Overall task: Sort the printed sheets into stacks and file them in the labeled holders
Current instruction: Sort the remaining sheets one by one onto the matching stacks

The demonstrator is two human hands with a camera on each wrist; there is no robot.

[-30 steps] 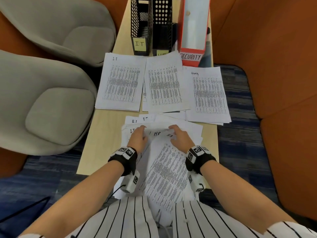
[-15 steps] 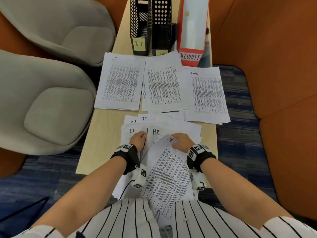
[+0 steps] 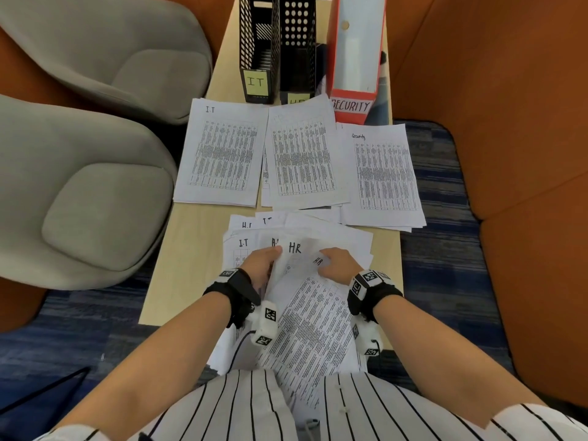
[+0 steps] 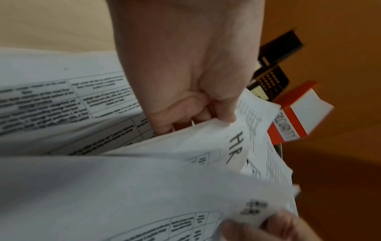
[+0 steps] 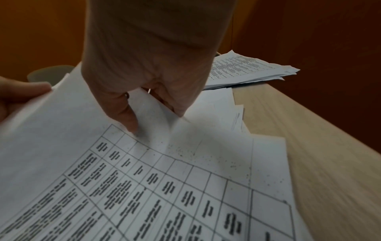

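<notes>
head cam high, angled down the table (image 3: 191,237), wrist cams close along each hand, all three share the loose papers (image 3: 305,316)

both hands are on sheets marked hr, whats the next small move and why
Probably lift the top HR sheet pinched by the right hand clear of the unsorted pile and lay it on the middle stack, in front of the HR holder. The left hand grips another HR sheet, which could follow.
</notes>
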